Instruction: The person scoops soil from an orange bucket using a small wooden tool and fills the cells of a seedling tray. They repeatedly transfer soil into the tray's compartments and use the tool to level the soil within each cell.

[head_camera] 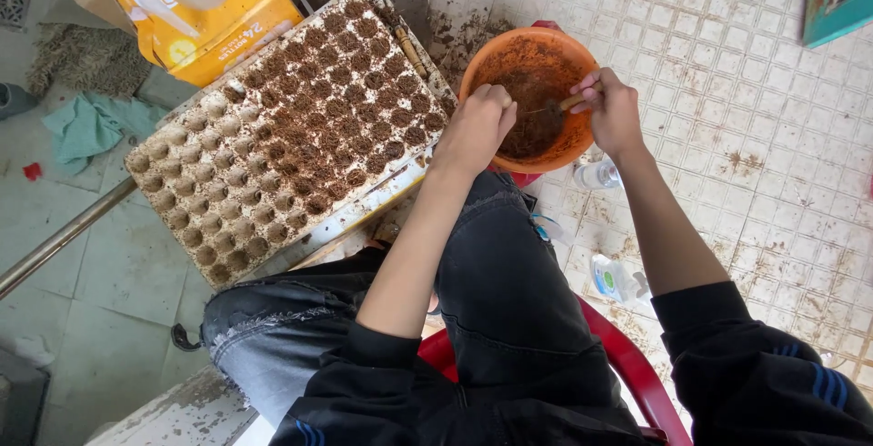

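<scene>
An orange bowl (575, 141) with dark brown soil stands on a red stool in front of my knees. My left hand (477, 125) is closed over the bowl's near left rim, fingers curled, seemingly pinching something small. My right hand (611, 107) grips a thin wooden-handled tool (556, 107) whose tip reaches into the soil. Left of the bowl lies a seed tray (282, 132) of many round cells, most of the far cells filled with dark soil, the near ones pale.
An orange cardboard box (205, 19) with a clear measuring jug sits behind the tray. Small plastic bottles (611, 275) lie on the tiled floor by my right leg. A metal pipe (64, 237) runs at the left. I sit on a red chair (627, 360).
</scene>
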